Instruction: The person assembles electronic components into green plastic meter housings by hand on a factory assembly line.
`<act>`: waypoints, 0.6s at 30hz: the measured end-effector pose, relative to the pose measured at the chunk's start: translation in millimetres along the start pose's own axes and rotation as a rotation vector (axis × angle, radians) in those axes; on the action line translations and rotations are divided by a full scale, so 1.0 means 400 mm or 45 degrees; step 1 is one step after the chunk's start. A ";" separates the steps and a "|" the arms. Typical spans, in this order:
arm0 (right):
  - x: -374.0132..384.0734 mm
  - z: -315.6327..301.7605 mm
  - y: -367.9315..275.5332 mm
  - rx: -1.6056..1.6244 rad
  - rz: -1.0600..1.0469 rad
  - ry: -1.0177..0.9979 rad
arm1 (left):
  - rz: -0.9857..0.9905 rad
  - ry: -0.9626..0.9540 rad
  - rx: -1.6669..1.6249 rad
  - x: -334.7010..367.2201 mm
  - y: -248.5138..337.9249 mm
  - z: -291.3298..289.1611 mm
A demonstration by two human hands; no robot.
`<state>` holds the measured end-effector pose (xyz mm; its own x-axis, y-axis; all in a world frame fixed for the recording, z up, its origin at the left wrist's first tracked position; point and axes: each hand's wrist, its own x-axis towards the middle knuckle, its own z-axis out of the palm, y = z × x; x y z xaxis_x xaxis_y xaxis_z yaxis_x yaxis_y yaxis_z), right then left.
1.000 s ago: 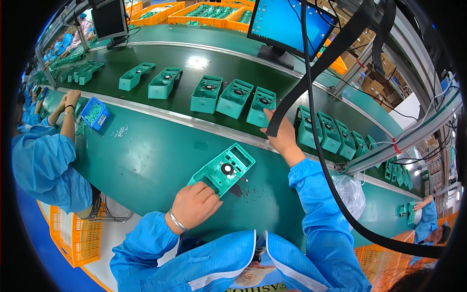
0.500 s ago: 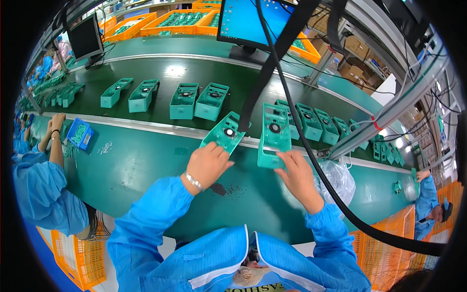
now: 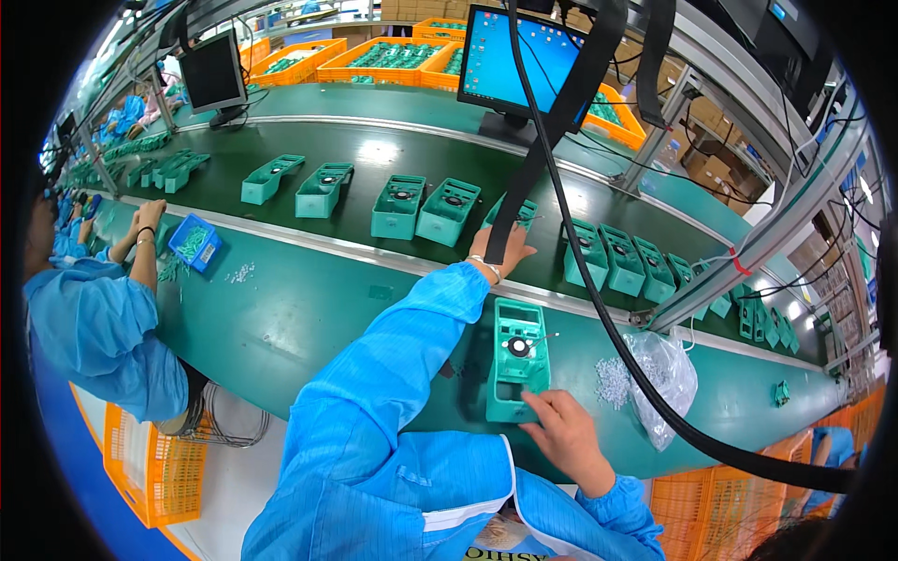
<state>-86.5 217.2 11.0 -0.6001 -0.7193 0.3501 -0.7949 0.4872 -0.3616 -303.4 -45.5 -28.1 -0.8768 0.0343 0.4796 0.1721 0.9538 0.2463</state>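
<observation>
Left hand (image 3: 505, 245) has moved over the belt (image 3: 309, 140) to a green housing (image 3: 523, 215); a strap (image 3: 561, 120) hides whether it grips. Right hand (image 3: 569, 435) pinches a second housing (image 3: 520, 369) near the front edge of the worktop (image 3: 281, 318).

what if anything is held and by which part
Right hand: a green housing, by its near right corner. Left hand: at another housing; whether it grips cannot be told.

Head-worn fisheye, angled downward
</observation>
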 end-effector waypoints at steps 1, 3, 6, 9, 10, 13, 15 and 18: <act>0.006 0.004 -0.007 0.023 -0.033 -0.034 | -0.028 0.087 -0.037 0.001 -0.010 -0.008; 0.009 0.003 -0.017 0.027 -0.067 -0.039 | 0.024 0.218 -0.018 -0.002 -0.018 -0.038; 0.011 0.006 -0.015 0.080 -0.100 -0.032 | -0.081 0.033 0.190 -0.029 -0.071 -0.123; 0.017 0.018 -0.017 0.110 -0.134 -0.043 | -0.185 0.232 0.450 -0.096 -0.166 -0.150; 0.020 0.023 -0.018 0.104 -0.148 -0.057 | -0.287 0.030 0.466 -0.107 -0.192 -0.162; 0.029 0.030 -0.024 0.104 -0.169 -0.075 | -0.338 -0.088 0.408 -0.126 -0.220 -0.178; 0.032 0.032 -0.028 0.108 -0.177 -0.081 | -0.365 -0.134 0.415 -0.125 -0.221 -0.178; 0.035 0.031 -0.033 0.106 -0.156 -0.091 | -0.395 -0.141 0.481 -0.139 -0.229 -0.183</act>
<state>-83.4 194.4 9.9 -0.4887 -0.8057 0.3347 -0.8498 0.3528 -0.3915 -237.3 -156.6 -15.7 -0.9070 -0.2558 0.3346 -0.2607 0.9649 0.0309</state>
